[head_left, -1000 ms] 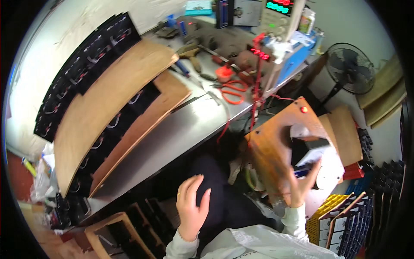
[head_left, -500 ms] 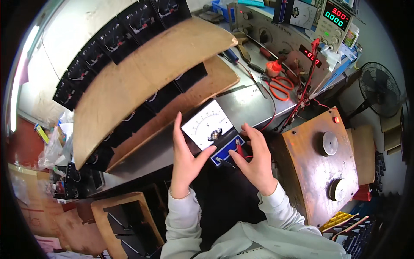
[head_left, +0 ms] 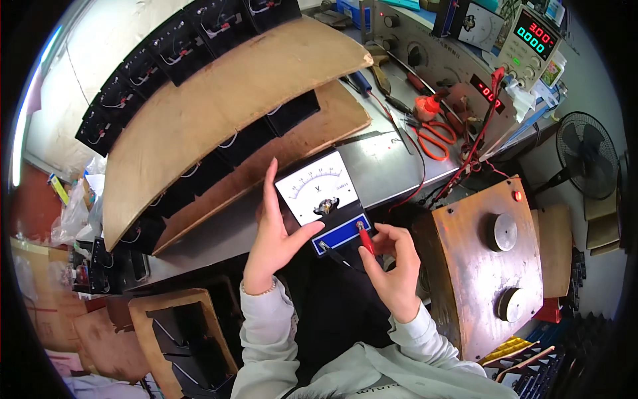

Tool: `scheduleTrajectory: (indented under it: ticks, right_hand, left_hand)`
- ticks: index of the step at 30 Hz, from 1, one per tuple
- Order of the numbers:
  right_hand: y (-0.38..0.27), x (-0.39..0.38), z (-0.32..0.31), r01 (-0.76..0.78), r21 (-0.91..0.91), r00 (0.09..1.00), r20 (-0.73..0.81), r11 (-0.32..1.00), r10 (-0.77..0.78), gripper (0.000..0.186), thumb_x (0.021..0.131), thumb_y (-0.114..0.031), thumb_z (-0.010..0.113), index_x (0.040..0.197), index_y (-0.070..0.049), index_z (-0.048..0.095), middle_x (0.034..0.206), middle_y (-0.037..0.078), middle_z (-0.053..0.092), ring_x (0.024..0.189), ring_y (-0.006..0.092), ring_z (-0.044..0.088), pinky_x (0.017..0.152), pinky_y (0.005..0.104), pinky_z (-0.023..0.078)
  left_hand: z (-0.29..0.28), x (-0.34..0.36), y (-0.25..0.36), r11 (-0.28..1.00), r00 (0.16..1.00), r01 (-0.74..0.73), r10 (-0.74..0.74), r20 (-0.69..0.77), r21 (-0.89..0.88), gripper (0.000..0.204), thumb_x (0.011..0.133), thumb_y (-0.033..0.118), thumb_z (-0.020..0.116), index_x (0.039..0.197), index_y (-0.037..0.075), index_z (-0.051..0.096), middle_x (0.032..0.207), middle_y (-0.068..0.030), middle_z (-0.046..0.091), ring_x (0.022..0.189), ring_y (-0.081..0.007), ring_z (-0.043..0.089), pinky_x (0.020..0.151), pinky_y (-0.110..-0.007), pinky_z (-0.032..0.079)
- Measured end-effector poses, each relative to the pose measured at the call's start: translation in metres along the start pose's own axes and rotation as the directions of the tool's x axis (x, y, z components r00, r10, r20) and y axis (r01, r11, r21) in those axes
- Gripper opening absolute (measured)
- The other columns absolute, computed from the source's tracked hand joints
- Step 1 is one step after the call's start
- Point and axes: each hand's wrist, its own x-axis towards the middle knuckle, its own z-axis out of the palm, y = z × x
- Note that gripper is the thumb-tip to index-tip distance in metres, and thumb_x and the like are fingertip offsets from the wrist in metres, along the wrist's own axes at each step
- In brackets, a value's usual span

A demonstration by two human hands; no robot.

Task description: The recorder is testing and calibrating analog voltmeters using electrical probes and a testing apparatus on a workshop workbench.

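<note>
While left fingers (head_left: 307, 233) grip meter (head_left: 315, 187), red clip (head_left: 366, 241) between right fingers (head_left: 392, 233)

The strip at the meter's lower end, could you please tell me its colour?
The strip is blue with a pale border, clearest in the head view.

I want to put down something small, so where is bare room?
Bare: the metal bench between the meter and the thin red cable; the wooden box, left of its two knobs. Crowded: behind the orange scissors, with tools and the power supply.
</note>
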Motion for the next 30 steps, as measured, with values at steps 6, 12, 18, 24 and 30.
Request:
scheduleTrajectory:
  ticks: [6, 12, 18, 24, 30]
  right_hand:
    - [-0.009, 0.005, 0.001, -0.123, 0.045, 0.991, 0.06, 0.991, 0.12, 0.029, 0.084, 0.001, 0.077, 0.109, 0.002, 0.061, 0.089, 0.004, 0.069, 0.072, 0.0077, 0.062, 0.065, 0.0216, 0.052]
    - [-0.016, 0.015, -0.004, -0.139, -0.058, 0.99, 0.0, 0.989, 0.14, 0.022, 0.083, -0.003, 0.079, 0.1, 0.0, 0.065, 0.082, 0.002, 0.067, 0.067, 0.0053, 0.057, 0.059, 0.02, 0.046]
    - [-0.003, 0.017, -0.007, 0.075, -0.156, 0.997, 0.003, 0.985, -0.076, 0.015, 0.084, -0.002, 0.079, 0.091, 0.0, 0.066, 0.075, 0.003, 0.063, 0.064, 0.007, 0.054, 0.058, 0.022, 0.045]
    - [-0.012, -0.012, -0.028, -0.098, 0.143, 0.995, 0.035, 0.985, 0.094, 0.016, 0.089, 0.001, 0.07, 0.104, 0.001, 0.066, 0.089, 0.005, 0.065, 0.073, 0.0091, 0.061, 0.06, 0.023, 0.048]
    - [-0.042, -0.05, 0.011, 0.183, -0.032, 0.829, 0.541, 0.983, -0.137, 0.028, 0.069, 0.007, 0.083, 0.093, 0.0, 0.069, 0.082, 0.01, 0.067, 0.065, 0.0185, 0.056, 0.054, 0.027, 0.042]
  left_hand:
    - [0.002, 0.002, 0.009, 0.989, 0.995, 0.099, -0.097, 0.023, -0.114, 0.116, 0.079, -0.001, 0.078, 0.161, 0.019, -0.001, 0.147, -0.0174, 0.045, 0.131, -0.0258, 0.051, 0.107, -0.04, 0.044]
    - [0.006, 0.005, 0.004, 1.0, 1.0, -0.006, 0.005, -0.024, -0.031, 0.112, 0.077, 0.001, 0.081, 0.161, 0.01, 0.007, 0.14, -0.0199, 0.05, 0.126, -0.0264, 0.055, 0.104, -0.039, 0.047]
    - [0.009, -0.006, -0.006, 0.999, 0.992, -0.016, 0.01, -0.126, -0.049, 0.114, 0.072, 0.016, 0.087, 0.159, 0.002, 0.014, 0.147, -0.0273, 0.042, 0.136, -0.0375, 0.044, 0.113, -0.044, 0.035]
    - [0.022, -0.043, 0.001, 0.904, 0.907, 0.041, 0.145, -0.396, 0.425, 0.088, 0.066, 0.026, 0.09, 0.134, -0.003, 0.044, 0.126, -0.0229, 0.053, 0.118, -0.0399, 0.053, 0.101, -0.044, 0.042]
    - [-0.022, -0.151, 0.056, 0.746, 0.749, 0.233, 0.271, -0.604, 0.624, 0.076, 0.061, 0.027, 0.089, 0.123, 0.001, 0.052, 0.114, -0.0161, 0.053, 0.103, -0.0329, 0.051, 0.09, -0.041, 0.042]
